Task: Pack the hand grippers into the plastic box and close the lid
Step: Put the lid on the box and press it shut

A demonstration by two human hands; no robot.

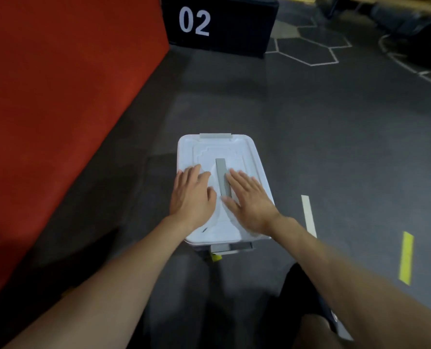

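Dark grey floor [310,127] fills most of the view, matte and faintly speckled, with thin white lines painted on it that form hexagons at the far right. Along the left runs a big red padded block [58,109], its face soft and cloth-like, its edge slanting away. Behind it stands a black box [222,23] with square corners and a white "02" printed on its front. Down in the middle sits the plastic box [234,244], a white rounded rectangle resting on the floor, and the lid [222,149] lies flat on top of it, glossy, with a raised moulded outline and soft rounded corners. A grey latch tab shows at the far edge, another grey clip at the near edge, with something small and yellow peeking beneath it; the hand grippers themselves cannot be seen under the lid. Both bare forearms reach in from below. The left hand [193,197] lies palm down on the lid, fingers straight and slightly spread, pinching nothing. The right hand [249,200] does the same beside it, fingers fanned flat on the plastic. Between them runs a flat grey handle [223,178], a narrow bar. Off to the right, a pale tape strip [308,215] and a yellow tape strip [406,258] lie on the floor.
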